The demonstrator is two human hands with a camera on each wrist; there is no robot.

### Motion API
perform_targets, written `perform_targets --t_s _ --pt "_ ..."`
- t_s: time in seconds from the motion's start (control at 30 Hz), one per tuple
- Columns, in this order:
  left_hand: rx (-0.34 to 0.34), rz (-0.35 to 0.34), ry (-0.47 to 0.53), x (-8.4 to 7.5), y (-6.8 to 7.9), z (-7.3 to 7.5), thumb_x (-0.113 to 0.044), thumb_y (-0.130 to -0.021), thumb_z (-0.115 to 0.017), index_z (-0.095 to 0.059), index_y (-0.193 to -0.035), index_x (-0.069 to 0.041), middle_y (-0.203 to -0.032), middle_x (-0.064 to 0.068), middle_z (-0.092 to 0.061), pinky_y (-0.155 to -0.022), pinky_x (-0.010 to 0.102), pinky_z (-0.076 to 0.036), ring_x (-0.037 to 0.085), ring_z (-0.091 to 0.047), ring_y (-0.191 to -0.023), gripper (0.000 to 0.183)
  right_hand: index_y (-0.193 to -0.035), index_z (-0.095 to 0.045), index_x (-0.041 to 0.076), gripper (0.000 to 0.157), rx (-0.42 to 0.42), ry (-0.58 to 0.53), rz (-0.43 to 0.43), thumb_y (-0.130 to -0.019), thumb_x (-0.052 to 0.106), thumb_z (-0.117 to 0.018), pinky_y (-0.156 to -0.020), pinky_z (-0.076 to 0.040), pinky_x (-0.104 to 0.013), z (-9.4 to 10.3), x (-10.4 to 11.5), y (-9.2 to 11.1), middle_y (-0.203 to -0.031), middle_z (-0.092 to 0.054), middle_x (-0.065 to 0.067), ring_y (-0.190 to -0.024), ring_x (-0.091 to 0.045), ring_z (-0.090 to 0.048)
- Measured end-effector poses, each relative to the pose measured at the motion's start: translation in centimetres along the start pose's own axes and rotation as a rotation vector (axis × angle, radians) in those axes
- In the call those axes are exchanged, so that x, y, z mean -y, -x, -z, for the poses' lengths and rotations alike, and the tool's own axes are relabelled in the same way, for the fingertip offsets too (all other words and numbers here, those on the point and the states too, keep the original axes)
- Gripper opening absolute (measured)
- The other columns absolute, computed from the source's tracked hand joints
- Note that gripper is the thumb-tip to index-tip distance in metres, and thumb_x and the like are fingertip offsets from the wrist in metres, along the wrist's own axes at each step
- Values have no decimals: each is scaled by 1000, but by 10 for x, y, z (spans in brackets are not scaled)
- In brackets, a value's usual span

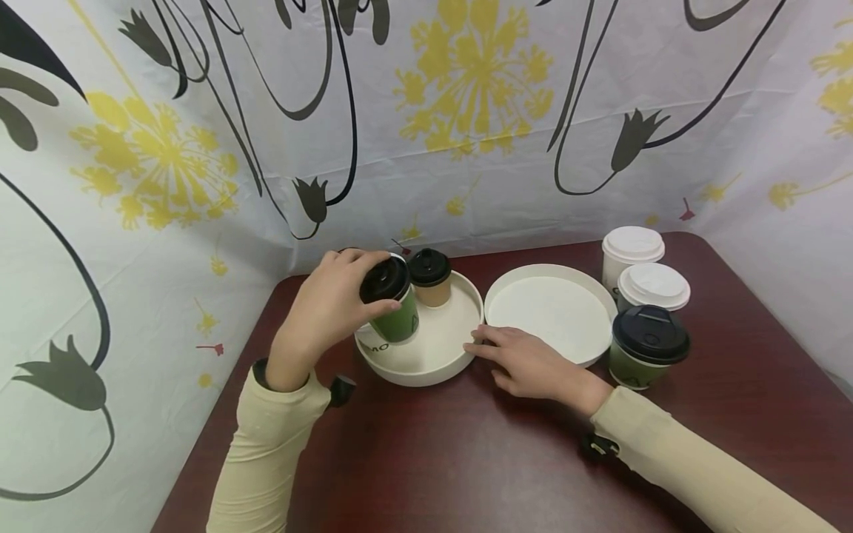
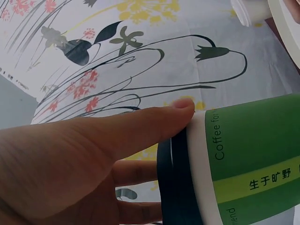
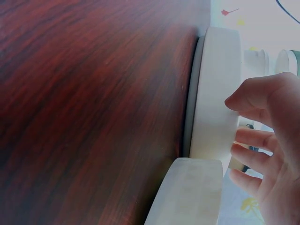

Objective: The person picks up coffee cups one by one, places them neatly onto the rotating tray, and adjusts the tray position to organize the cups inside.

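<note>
A green paper coffee cup point(image 1: 398, 320) with a black lid stands on or just above the left round white tray point(image 1: 426, 376); whether its base touches is unclear. My left hand point(image 1: 329, 300) grips it from above by the lid, thumb at the near side. In the left wrist view, the thumb presses at the cup's lid edge and its green sleeve point(image 2: 248, 154) shows. A small brown cup point(image 1: 433, 290) with a black lid stands on the same tray. At this tray's right rim rests my right hand point(image 1: 529, 363), its fingers loosely extended against the edge.
A second round white tray point(image 1: 548, 311) sits right of the first. Beside it stand two white-lidded cups point(image 1: 633, 248) and a green cup with a black lid point(image 1: 645, 352). Patterned cloth point(image 1: 466, 200) hangs behind the dark red table point(image 1: 426, 459).
</note>
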State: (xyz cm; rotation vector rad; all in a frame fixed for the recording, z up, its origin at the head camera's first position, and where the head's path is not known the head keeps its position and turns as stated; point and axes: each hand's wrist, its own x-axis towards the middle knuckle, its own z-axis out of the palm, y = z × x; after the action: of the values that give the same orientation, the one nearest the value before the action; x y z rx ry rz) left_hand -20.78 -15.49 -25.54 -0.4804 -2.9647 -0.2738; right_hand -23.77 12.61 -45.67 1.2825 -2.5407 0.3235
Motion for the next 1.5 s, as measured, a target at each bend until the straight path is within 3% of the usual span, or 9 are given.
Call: perform_targets --t_s 0.4,0.7,1.1,1.5 --pt "6 -32 -17 -3 0 -10 -47 -80 -79 -56 -139 -23 -135 11 -59 -91 49 -51 34 -52 -120 68 -132 -64 16 54 -42 -5 15 -79 12 -72 -101 -50 -41 -2 -1 1 -131 -60 -9 -121 -24 -60" --pt "40 -31 -33 -4 0 -19 -46 -78 -81 -56 -140 -21 -142 10 -55 -93 49 -51 34 -53 -118 72 -134 -62 18 54 -1 -16 -14 -81 12 -71 -105 -48 -41 -1 -1 1 -135 -59 -8 -125 -24 -58" --pt "41 -47 -54 -3 2 -35 -45 -75 -84 -56 -139 -20 -137 12 -59 -95 52 -50 37 -55 -119 74 -134 -62 18 54 6 -22 -22 -81 12 -71 -105 -48 -41 1 0 1 -135 -59 -8 -125 -24 -59" --pt "70 -25 -75 0 1 -47 -45 -75 -84 -55 -141 -21 -139 14 -58 -101 54 -49 40 -48 -134 77 -135 -61 19 54 18 -12 -22 -82 14 -70 -105 -48 -40 -1 -1 1 -136 -58 -7 -126 -23 -58"
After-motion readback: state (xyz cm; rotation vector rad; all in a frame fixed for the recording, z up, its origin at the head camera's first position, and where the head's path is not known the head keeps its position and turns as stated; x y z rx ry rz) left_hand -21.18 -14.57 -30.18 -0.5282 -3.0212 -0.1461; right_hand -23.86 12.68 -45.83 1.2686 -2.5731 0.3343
